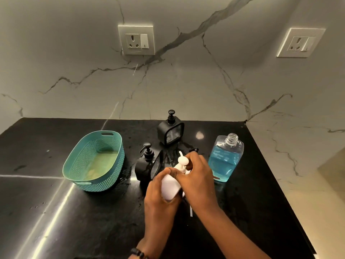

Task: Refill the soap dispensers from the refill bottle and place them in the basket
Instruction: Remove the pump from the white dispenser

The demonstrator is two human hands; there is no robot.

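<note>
White dispenser [170,186] — neck hidden by right hand [194,172], left hand [158,193] gripping.

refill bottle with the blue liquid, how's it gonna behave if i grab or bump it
The refill bottle is well over half full of blue liquid, so it probably feels heavy for its size. Its neck has no cap, so a tilt or hard bump would likely spill. The clear plastic walls may flex under a tight grip, and the wet-looking counter could let it slide.
</note>
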